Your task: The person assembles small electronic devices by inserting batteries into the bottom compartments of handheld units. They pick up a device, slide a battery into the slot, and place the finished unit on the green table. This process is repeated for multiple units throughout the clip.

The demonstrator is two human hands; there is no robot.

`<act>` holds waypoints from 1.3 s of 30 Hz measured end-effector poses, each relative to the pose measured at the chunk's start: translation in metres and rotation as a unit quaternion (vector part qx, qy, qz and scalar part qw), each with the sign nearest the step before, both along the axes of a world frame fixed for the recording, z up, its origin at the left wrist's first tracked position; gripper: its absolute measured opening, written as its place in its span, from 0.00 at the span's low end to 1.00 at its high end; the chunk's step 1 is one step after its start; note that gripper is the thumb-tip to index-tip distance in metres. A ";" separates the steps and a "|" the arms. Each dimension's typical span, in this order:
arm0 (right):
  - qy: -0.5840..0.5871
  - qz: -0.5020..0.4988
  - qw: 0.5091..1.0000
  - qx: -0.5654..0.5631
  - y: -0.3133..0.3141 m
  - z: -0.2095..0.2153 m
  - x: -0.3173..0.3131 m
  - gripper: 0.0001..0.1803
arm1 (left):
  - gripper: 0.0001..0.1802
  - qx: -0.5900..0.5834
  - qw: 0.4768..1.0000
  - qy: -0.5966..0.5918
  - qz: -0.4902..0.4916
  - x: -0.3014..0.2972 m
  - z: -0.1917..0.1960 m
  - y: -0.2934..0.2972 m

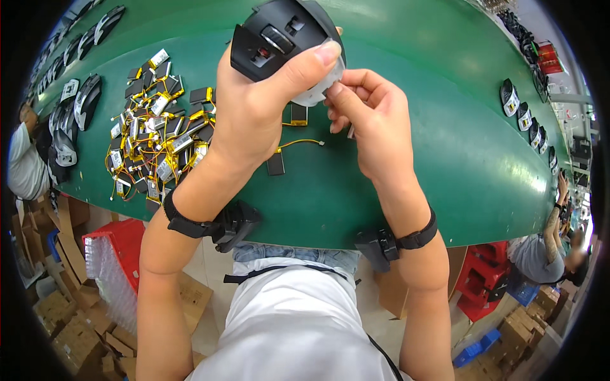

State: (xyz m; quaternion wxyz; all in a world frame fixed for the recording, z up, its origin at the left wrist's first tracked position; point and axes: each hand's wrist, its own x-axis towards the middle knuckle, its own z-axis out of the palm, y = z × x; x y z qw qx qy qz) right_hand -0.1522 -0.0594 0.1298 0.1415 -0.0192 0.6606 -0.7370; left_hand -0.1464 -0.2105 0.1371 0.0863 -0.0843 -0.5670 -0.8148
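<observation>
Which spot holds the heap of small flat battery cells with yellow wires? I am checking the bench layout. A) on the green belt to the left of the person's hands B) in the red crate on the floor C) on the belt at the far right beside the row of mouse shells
A: the heap of small flat battery cells with yellow wires lies on the green belt, left of the left hand that holds the black computer mouse shell.

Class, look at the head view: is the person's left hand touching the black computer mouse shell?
Touching. The head view shows the left hand wrapped around the black mouse shell, thumb pressed across its lower edge with no gap.
</observation>
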 end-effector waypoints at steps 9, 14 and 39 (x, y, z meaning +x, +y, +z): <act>-0.011 0.114 0.993 0.024 0.025 0.020 -0.012 0.19 | 0.19 0.043 0.997 -0.043 0.051 -0.010 0.005 -0.015; 0.105 -0.076 0.991 -0.042 0.033 0.015 -0.022 0.16 | 0.18 0.112 0.988 -0.105 0.023 -0.012 0.007 -0.015; 0.322 -0.078 0.937 0.110 -0.002 0.002 0.007 0.09 | 0.15 0.186 0.972 -0.141 0.022 -0.006 0.003 -0.009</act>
